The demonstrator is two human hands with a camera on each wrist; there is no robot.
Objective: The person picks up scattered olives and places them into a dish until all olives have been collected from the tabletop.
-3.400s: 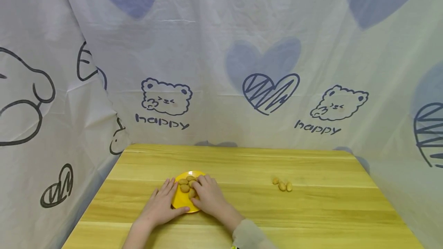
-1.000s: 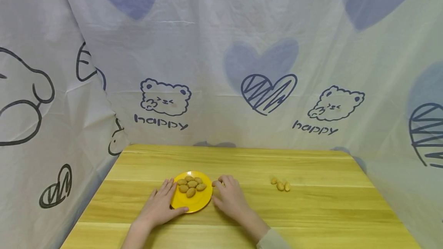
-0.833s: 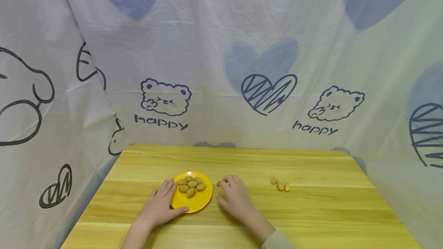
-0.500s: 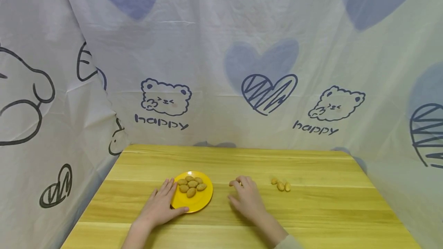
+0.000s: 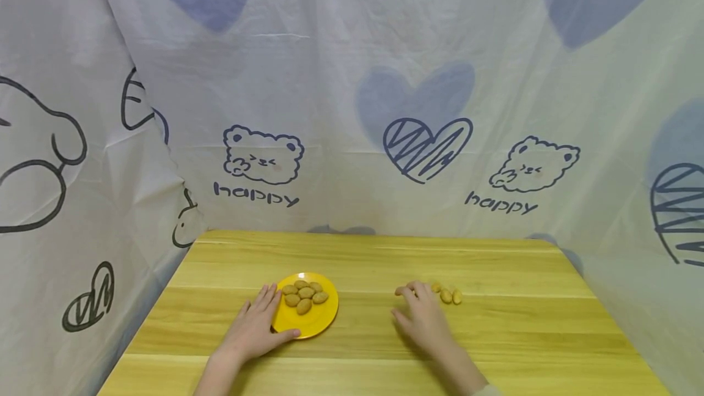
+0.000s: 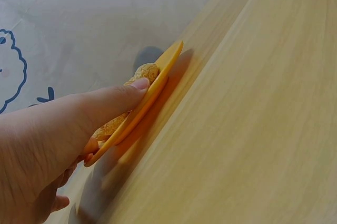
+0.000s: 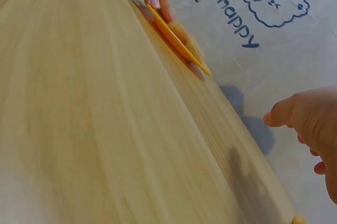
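My left hand [image 5: 252, 329] rests at the left rim of a round yellow plate [image 5: 310, 324], fingers laid along the edge. Its thumb lies over the near rim, as the left wrist view [image 6: 95, 105] also shows. Several tan, oval, wrinkled nuts in their shells [image 5: 305, 293] sit bunched on the plate. My right hand [image 5: 426, 319] hovers over the table, fingers loosely bent and thumb apart, with nothing visible between them. Just right of its fingers lie three smaller yellowish nuts [image 5: 446, 296]; the leftmost is partly behind the hand. The right wrist view shows one at its bottom edge [image 7: 298, 218].
A light wooden table [image 5: 379, 261] carries everything. Behind and at both sides hangs a pale cloth [image 5: 341, 109] printed with hearts, bears and the word "happy". It comes down close to the table's far edge.
My right hand was over the nuts on the plate, then drew away and moved right across the table to the small nuts. The left hand and plate stayed put.
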